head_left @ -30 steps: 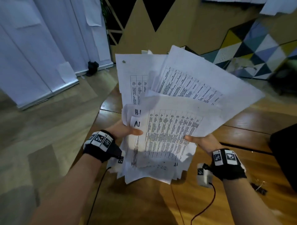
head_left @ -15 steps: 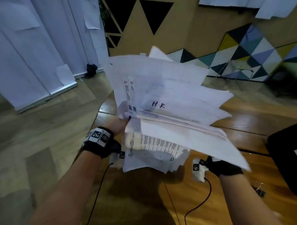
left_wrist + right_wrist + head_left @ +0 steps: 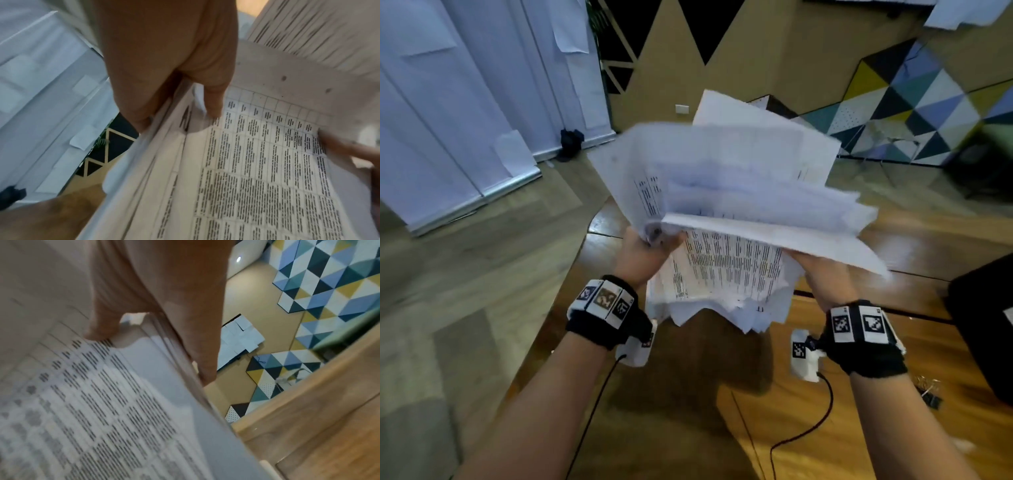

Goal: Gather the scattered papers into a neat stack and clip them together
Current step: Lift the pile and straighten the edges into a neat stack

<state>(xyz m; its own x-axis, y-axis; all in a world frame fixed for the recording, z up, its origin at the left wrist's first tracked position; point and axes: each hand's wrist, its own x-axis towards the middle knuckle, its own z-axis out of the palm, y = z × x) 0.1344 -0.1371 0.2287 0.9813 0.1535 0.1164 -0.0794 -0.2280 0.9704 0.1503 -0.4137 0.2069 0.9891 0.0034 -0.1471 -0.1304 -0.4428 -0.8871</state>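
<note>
I hold a thick, uneven bundle of printed papers [image 3: 726,260] in the air above the wooden table [image 3: 825,428]. My left hand [image 3: 643,250] grips the bundle's left edge, thumb on the front sheet [image 3: 257,162] and fingers behind. My right hand [image 3: 822,277] grips the right edge the same way, thumb on the printed sheet [image 3: 98,402]. The upper sheets [image 3: 722,171] fan out and bend away from me, blurred. A black binder clip [image 3: 930,397] lies on the table at the right, beside my right forearm.
A black object [image 3: 983,329] sits on the table at the right edge. Cables [image 3: 804,431] trail from both wrist cameras across the table. White panels [image 3: 448,137] stand on the floor to the left; a coloured triangle-pattern wall [image 3: 914,113] is behind.
The bundle has been tipped forward and lifted, so its upper sheets now bend away from me. My right hand has come up along the right edge; both hands keep their hold.
</note>
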